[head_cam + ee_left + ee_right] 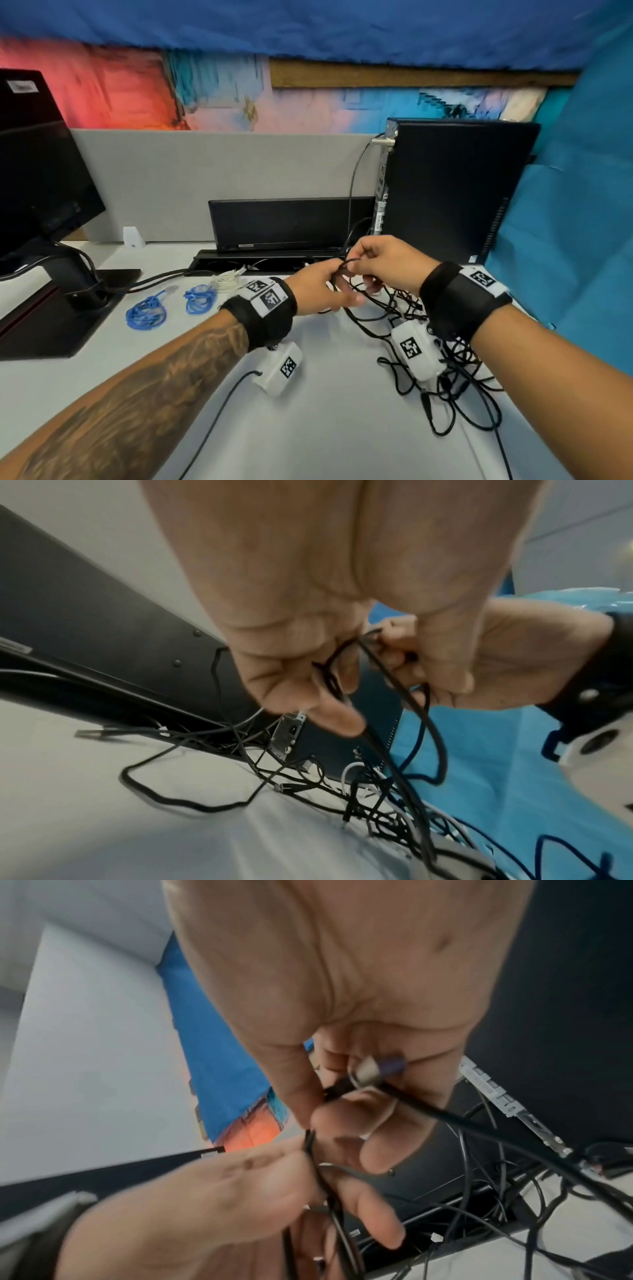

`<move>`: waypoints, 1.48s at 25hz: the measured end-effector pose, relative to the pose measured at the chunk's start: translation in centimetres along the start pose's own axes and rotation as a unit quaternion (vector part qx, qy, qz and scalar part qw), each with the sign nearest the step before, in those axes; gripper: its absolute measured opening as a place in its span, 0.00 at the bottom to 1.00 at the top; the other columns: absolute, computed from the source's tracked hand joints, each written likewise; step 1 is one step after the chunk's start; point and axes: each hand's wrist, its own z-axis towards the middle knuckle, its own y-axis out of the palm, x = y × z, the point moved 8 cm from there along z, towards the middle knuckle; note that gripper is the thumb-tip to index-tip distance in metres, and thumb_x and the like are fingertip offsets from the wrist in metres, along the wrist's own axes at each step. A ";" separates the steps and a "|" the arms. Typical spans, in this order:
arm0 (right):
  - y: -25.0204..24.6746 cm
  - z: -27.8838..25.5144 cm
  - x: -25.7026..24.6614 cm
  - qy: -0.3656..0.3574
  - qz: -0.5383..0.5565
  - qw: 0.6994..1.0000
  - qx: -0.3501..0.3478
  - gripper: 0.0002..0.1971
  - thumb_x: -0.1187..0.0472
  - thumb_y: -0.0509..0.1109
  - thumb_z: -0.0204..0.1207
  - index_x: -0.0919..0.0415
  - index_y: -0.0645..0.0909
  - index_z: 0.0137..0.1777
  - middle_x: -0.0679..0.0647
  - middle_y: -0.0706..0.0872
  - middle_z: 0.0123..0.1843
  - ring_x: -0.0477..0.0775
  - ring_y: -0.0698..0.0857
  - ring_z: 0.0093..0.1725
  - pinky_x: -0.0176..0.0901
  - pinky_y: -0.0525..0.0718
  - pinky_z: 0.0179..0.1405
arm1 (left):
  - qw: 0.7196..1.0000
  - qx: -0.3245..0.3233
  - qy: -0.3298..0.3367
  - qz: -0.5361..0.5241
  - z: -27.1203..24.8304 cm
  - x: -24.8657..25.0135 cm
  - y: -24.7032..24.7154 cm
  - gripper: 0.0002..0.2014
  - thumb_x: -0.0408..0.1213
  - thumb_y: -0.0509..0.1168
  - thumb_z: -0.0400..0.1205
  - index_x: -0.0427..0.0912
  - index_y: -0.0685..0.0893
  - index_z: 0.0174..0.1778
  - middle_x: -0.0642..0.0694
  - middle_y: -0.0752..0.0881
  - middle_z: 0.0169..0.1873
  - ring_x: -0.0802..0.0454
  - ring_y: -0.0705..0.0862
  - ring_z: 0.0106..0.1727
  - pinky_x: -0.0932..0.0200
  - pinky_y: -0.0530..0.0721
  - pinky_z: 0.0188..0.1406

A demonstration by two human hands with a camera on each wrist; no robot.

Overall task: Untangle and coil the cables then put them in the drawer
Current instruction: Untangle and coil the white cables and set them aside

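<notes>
Hands met above the desk point(325, 428): our left hand point(320, 287) pinched a loop of black cable point(363, 320) while our right hand point(387, 263) gripped its plug end, lifting the strand clear of the tangle point(455, 373), probably to free it.

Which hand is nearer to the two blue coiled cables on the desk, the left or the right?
Left. The left hand is just right of the blue coiled cables, and its wrist is beside them. The right hand is farther right, over the black cable tangle.
</notes>
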 end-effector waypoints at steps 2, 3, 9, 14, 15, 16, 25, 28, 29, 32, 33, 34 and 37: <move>-1.2 -0.5 -0.8 -0.031 0.040 0.999 0.002 0.05 0.65 0.72 0.82 0.65 0.87 0.54 0.58 0.90 0.41 0.47 0.87 0.37 0.39 0.86 0.41 | 0.997 0.057 0.001 -0.044 0.5 0.3 0.1 0.11 0.46 0.72 0.81 0.45 0.84 0.55 0.43 0.90 0.38 0.52 0.87 0.32 0.58 0.84 0.29; -1.9 -0.7 -1.0 -0.045 0.035 0.998 0.020 0.06 0.63 0.73 0.82 0.63 0.88 0.55 0.57 0.91 0.44 0.45 0.88 0.41 0.37 0.86 0.45 | 0.994 0.078 -0.007 -0.082 0.7 0.2 -0.2 0.09 0.43 0.67 0.85 0.41 0.84 0.51 0.42 0.87 0.32 0.51 0.84 0.26 0.58 0.82 0.25; -2.4 -2.9 6.1 0.127 -0.319 0.937 -0.056 0.20 0.43 0.72 0.80 0.62 0.89 0.49 0.55 0.90 0.41 0.50 0.85 0.40 0.48 0.86 0.52 | 0.950 0.205 -0.076 -0.223 1.9 -2.6 -3.9 0.14 0.40 0.56 0.90 0.41 0.81 0.41 0.45 0.77 0.25 0.57 0.69 0.14 0.62 0.77 0.17; -1.7 -2.9 9.1 0.142 -0.382 0.913 -0.030 0.17 0.49 0.72 0.80 0.63 0.91 0.54 0.54 0.90 0.53 0.54 0.87 0.54 0.49 0.87 0.61 | 0.940 0.212 -0.103 -0.246 1.9 -3.0 -4.2 0.14 0.41 0.57 0.90 0.41 0.81 0.41 0.47 0.78 0.23 0.55 0.71 0.17 0.60 0.78 0.19; -2.2 -2.6 9.2 0.145 -0.344 0.928 -0.008 0.16 0.48 0.72 0.80 0.62 0.92 0.49 0.53 0.90 0.49 0.53 0.86 0.51 0.48 0.87 0.58 | 0.939 0.215 -0.107 -0.245 1.8 -3.1 -4.3 0.15 0.41 0.57 0.90 0.41 0.81 0.41 0.47 0.78 0.23 0.54 0.71 0.18 0.60 0.77 0.19; -2.4 -2.5 9.5 0.157 -0.311 0.937 0.001 0.18 0.46 0.72 0.80 0.61 0.91 0.43 0.52 0.88 0.42 0.52 0.85 0.46 0.47 0.86 0.54 | 0.937 0.217 -0.109 -0.252 1.7 -3.1 -4.2 0.15 0.41 0.57 0.90 0.41 0.81 0.41 0.47 0.78 0.24 0.54 0.71 0.18 0.60 0.77 0.20; -6.2 -2.9 6.8 0.051 -0.027 0.975 0.216 0.10 0.58 0.68 0.82 0.64 0.81 0.42 0.56 0.83 0.40 0.55 0.82 0.42 0.45 0.82 0.42 | 0.933 0.230 -0.137 -0.242 0.9 -4.2 -4.7 0.16 0.41 0.57 0.90 0.40 0.81 0.39 0.45 0.80 0.26 0.52 0.73 0.19 0.58 0.79 0.20; -9.4 -3.8 1.7 -0.030 0.170 0.949 0.263 0.07 0.60 0.64 0.84 0.57 0.80 0.45 0.54 0.86 0.46 0.53 0.86 0.46 0.49 0.85 0.47 | 0.948 0.176 -0.153 -0.217 1.2 -3.9 -2.9 0.11 0.35 0.58 0.89 0.39 0.81 0.43 0.42 0.82 0.34 0.51 0.78 0.25 0.56 0.82 0.24; -10.2 -3.9 0.1 -0.055 0.211 0.939 0.265 0.07 0.60 0.64 0.86 0.55 0.79 0.45 0.54 0.87 0.45 0.52 0.87 0.45 0.47 0.85 0.46 | 0.956 0.144 -0.157 -0.201 1.3 -3.5 -2.0 0.06 0.33 0.61 0.87 0.39 0.82 0.47 0.41 0.83 0.38 0.51 0.80 0.29 0.54 0.85 0.27; -11.8 -4.1 -3.9 -0.104 0.199 0.940 0.257 0.08 0.55 0.65 0.87 0.52 0.80 0.45 0.51 0.89 0.43 0.50 0.89 0.45 0.46 0.87 0.46 | 0.984 0.034 -0.165 -0.058 0.9 -2.4 0.1 0.21 0.35 0.70 0.81 0.49 0.78 0.71 0.46 0.83 0.60 0.51 0.87 0.45 0.51 0.89 0.38; -12.2 -4.3 -4.8 -0.116 0.181 0.941 0.261 0.08 0.54 0.66 0.87 0.52 0.80 0.46 0.50 0.89 0.42 0.50 0.89 0.43 0.47 0.88 0.47 | 0.986 -0.004 -0.163 0.036 0.6 -1.7 0.4 0.32 0.38 0.72 0.79 0.54 0.71 0.79 0.47 0.78 0.70 0.49 0.86 0.53 0.52 0.90 0.43; -12.7 -4.5 -5.4 -0.124 0.173 0.941 0.263 0.07 0.54 0.66 0.87 0.52 0.79 0.47 0.50 0.87 0.39 0.50 0.88 0.40 0.47 0.89 0.47 | 0.977 -0.030 -0.152 0.144 0.3 -0.9 0.2 0.42 0.43 0.75 0.76 0.56 0.62 0.84 0.48 0.70 0.78 0.47 0.83 0.63 0.51 0.88 0.52; -12.8 -4.7 -6.8 -0.123 0.189 0.946 0.233 0.07 0.55 0.65 0.88 0.55 0.78 0.49 0.50 0.80 0.32 0.49 0.80 0.29 0.46 0.87 0.38 | 0.940 -0.008 -0.090 0.329 -0.3 3.1 -1.7 0.60 0.60 0.80 0.66 0.56 0.49 0.87 0.47 0.58 0.85 0.43 0.70 0.80 0.45 0.77 0.74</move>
